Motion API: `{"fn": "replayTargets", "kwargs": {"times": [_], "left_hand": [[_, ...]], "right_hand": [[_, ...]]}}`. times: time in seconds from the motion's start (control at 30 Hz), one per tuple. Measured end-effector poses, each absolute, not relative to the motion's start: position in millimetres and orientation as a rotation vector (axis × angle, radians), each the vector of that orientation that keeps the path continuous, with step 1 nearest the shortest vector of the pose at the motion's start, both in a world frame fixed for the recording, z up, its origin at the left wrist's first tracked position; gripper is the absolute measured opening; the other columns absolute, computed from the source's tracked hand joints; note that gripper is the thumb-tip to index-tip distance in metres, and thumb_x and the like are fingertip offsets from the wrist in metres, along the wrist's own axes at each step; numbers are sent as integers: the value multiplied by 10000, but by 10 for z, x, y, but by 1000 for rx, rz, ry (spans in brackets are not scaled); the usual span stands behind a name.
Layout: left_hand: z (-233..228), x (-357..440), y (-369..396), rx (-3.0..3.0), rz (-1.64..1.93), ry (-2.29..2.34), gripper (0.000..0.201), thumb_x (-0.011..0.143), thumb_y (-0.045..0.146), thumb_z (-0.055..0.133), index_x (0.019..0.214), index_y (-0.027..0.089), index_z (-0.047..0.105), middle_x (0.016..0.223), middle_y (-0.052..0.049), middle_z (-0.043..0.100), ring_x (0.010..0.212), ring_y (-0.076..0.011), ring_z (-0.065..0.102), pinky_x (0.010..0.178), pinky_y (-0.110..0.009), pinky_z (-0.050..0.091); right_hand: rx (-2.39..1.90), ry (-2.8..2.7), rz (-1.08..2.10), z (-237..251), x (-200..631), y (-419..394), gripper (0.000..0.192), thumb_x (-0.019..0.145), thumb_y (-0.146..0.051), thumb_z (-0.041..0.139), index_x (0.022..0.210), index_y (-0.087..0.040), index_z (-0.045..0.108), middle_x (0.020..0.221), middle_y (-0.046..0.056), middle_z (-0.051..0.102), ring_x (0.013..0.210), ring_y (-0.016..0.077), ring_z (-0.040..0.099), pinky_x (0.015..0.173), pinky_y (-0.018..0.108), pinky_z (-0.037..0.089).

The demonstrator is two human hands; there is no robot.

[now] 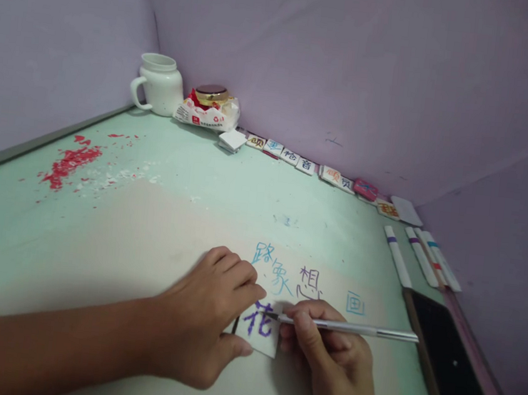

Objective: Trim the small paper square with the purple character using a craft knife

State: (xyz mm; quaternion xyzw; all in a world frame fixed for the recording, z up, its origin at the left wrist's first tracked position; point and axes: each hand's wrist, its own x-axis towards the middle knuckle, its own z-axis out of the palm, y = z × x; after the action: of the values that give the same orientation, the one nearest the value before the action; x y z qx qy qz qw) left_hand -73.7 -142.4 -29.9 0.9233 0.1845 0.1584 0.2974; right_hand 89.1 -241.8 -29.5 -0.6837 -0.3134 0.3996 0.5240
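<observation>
My left hand [207, 317] pins down a small white card [259, 332] bearing a purple character, fingers curled on its top left and thumb under its lower edge. My right hand [323, 354] grips a slim silver pen or brush [354, 327], its dark tip touching the card near the purple strokes. Both hands rest on the pale green table [148, 223]. Just beyond the card, blue and purple characters [288, 275] are written straight on the table surface.
A white mug [159, 84] and a gold-lidded jar in a wrapper [210, 107] stand in the far corner. Small lettered tiles [296, 160] line the back wall. Several white markers [421, 255] and a dark tablet [448, 368] lie at right. Red paint flecks [69, 161] mark the left.
</observation>
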Motion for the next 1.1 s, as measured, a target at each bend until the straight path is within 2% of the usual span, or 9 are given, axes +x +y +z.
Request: {"fn": "replayTargets", "kwargs": {"times": [0.27, 0.47, 0.63, 0.8, 0.97, 1.1], "left_hand": [[-308, -729, -1414, 2448, 430, 502, 325, 698, 191, 658, 1012, 168, 578, 959, -81, 527, 869, -254, 449, 845, -446, 352], [-325, -730, -1422, 2454, 461, 524, 326, 707, 218, 677, 1014, 165, 582, 950, -79, 531, 871, -248, 454, 877, -448, 348], [-335, -739, -1440, 2487, 492, 570, 346, 708, 269, 702, 1015, 156, 591, 925, -79, 537, 864, -255, 461, 869, -454, 345], [-350, -745, -1439, 2537, 505, 587, 411, 721, 317, 716, 1068, 141, 584, 918, -82, 546, 854, -260, 474, 847, -455, 349], [-376, -745, -1427, 2621, 508, 574, 539, 752, 460, 723, 1148, 134, 559, 912, -86, 553, 849, -265, 487, 846, -457, 352], [-378, -755, -1434, 2646, 501, 560, 625, 737, 515, 732, 1190, 129, 539, 887, -79, 557, 837, -264, 494, 866, -472, 350]], "right_hand": [[-1624, -820, 943, -317, 900, -2433, 307, 798, -476, 661, 656, -204, 639, 552, -23, 574, 525, 107, 483, 547, 230, 390], [-1641, -986, 883, -371, 1025, -2446, 307, 850, -445, 618, 679, -192, 644, 575, 3, 602, 501, 109, 499, 465, 218, 374], [-1639, -963, 772, -376, 979, -2482, 291, 854, -435, 611, 685, -200, 648, 582, -3, 593, 502, 112, 499, 467, 224, 378], [-1665, -890, 672, -331, 841, -2532, 237, 802, -428, 658, 679, -226, 668, 541, -26, 563, 480, 107, 471, 459, 223, 370], [-1694, -903, 470, -327, 841, -2586, 134, 760, -402, 697, 809, -292, 754, 715, 4, 696, 584, 150, 579, 541, 257, 475], [-1701, -979, 454, -318, 867, -2659, 89, 755, -389, 695, 755, -324, 757, 579, -18, 634, 500, 138, 537, 551, 261, 493]]}}
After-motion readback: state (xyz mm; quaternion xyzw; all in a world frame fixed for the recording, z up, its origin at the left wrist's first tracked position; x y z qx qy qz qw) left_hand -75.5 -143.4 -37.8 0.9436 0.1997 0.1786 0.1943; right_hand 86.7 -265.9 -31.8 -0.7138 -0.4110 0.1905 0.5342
